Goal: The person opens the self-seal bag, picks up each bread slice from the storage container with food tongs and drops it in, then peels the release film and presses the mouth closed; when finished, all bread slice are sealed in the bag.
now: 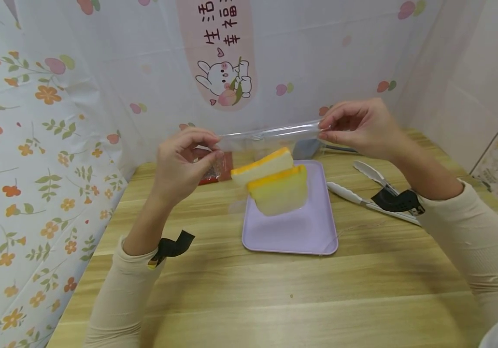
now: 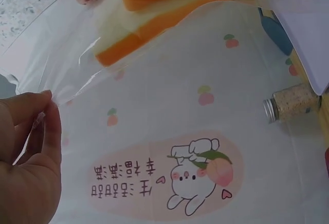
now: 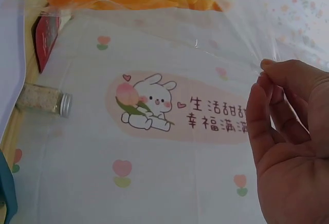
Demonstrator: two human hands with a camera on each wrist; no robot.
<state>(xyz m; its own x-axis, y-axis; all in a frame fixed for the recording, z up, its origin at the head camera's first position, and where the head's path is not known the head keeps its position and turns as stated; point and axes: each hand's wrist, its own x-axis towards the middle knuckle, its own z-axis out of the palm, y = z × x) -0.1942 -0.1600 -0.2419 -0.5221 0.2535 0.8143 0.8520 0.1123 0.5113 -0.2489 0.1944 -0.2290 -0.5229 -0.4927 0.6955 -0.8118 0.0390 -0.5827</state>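
My left hand (image 1: 181, 159) and right hand (image 1: 363, 126) are raised over the table, each pinching one end of the top edge of a clear plastic bag (image 1: 292, 129). That edge is stretched taut between them. Inside hang two bread slices with yellow-orange crusts, a back slice (image 1: 263, 166) and a front slice (image 1: 278, 191), both tilted. In the head view they overlap a lilac tray (image 1: 288, 237). At the left wrist view's edge, thumb and fingertips meet on the film (image 2: 77, 80). The right wrist view has the right thumb and fingers gathered on the bag's corner.
Metal tongs with white tips (image 1: 344, 192) lie right of the tray, below my right forearm. Behind the bag are a red packet (image 1: 219, 170) and a blue object (image 1: 307, 147). A small metal-capped jar (image 2: 295, 102) stands near a printed cloth backdrop (image 1: 144, 63).
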